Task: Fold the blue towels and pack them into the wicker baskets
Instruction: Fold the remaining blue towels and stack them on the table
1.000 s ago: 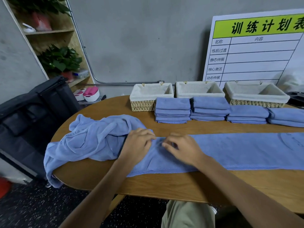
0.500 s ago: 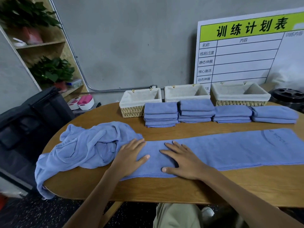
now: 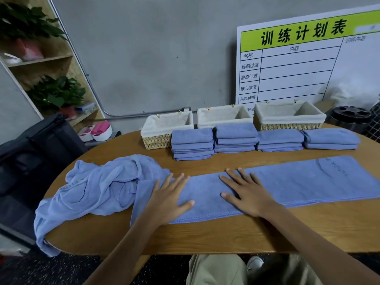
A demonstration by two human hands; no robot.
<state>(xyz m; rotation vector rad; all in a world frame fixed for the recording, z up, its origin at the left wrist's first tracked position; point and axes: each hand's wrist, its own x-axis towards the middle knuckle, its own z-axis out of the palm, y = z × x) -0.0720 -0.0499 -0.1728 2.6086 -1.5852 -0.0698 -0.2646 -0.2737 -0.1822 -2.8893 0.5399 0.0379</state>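
— Fingers (image 3: 236,177) doing what?
— Lying straight; left hand (image 3: 168,199) and right hand (image 3: 248,195) are pressing the towel (image 3: 298,182) flat on the table (image 3: 226,237).
— Beyond?
— Stacks (image 3: 235,137) are sitting before baskets (image 3: 287,118), wall (image 3: 154,48) behind.

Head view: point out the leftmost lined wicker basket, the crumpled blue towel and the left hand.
Leftmost lined wicker basket (image 3: 157,141), head view, woven front wall.
Crumpled blue towel (image 3: 107,182), head view, bunched middle.
Left hand (image 3: 167,199), head view, back of hand.
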